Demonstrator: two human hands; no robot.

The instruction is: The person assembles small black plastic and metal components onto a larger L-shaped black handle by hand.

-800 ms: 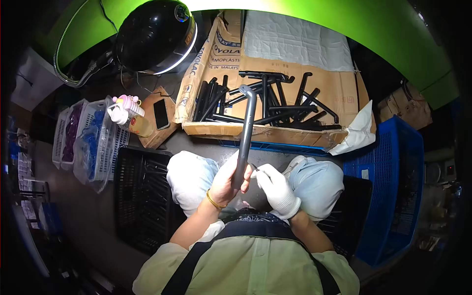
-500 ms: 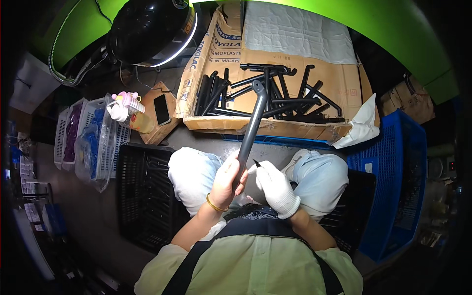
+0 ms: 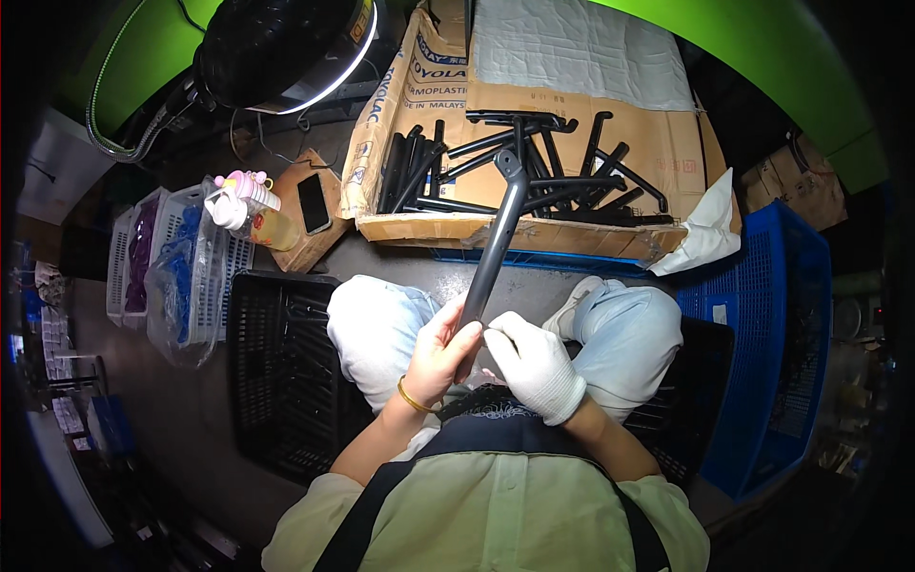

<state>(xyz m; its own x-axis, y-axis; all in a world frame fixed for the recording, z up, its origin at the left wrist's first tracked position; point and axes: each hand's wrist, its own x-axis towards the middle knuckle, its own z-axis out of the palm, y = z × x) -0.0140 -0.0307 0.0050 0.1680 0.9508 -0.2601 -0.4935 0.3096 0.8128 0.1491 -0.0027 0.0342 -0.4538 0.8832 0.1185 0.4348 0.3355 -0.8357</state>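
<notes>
My bare left hand (image 3: 435,362), with a gold bangle at the wrist, is wrapped round the lower part of a black bent tube (image 3: 493,250). The tube slants up and away from me, and its short angled end with a hole is uppermost. Close to the tube's lower part, my right hand (image 3: 539,372) in a white knitted glove is closed, fingers curled in; what they hold is hidden. Beyond the raised end, several similar black tubes (image 3: 462,204) lie heaped in an opened cardboard box (image 3: 534,232).
Black crates (image 3: 276,381) flank my knees. A blue crate (image 3: 762,353) stands at the right. White baskets (image 3: 224,276) with bagged parts are at the left, near a drink bottle (image 3: 272,229) and a phone (image 3: 314,203) on a wooden board. A black lamp (image 3: 276,52) hangs at the upper left.
The tube has tilted slightly to the right. My right hand has turned inward beside it, and the small black point that stuck out of its fingers is now out of sight.
</notes>
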